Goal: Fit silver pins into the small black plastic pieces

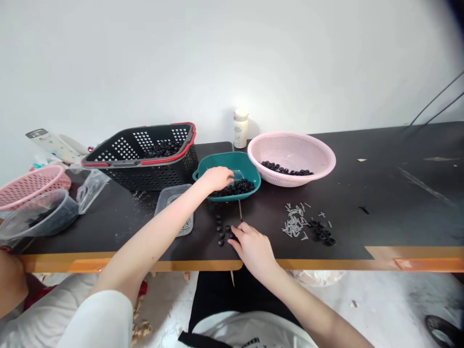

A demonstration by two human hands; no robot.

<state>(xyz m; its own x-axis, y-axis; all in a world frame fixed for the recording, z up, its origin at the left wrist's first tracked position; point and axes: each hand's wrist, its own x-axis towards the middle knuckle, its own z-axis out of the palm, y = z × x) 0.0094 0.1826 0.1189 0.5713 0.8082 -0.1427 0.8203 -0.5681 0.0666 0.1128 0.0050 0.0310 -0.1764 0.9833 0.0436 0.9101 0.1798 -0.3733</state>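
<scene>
My left hand (pixel 217 178) rests over the near rim of a teal plastic bowl (pixel 237 158), its fingers just above a heap of small black rings (pixel 234 187). My right hand (pixel 252 249) lies on the black tabletop (pixel 398 203), fingertips beside several loose black rings (pixel 220 229). A thin stick (pixel 239 210) rises near those fingers, and I cannot tell if it is held. To the right lie grey pins (pixel 295 220) and more black rings (pixel 321 232).
A pink colander (pixel 326 154) holds black rings. Behind the hands stand a black basket with red handles (pixel 155 176) and a white bottle (pixel 241 128). A clear tray (pixel 170 198) holds pins. A pink basket (pixel 32 186) and clear tub (pixel 39 215) sit far left, beside a person's bare limb (pixel 10 285).
</scene>
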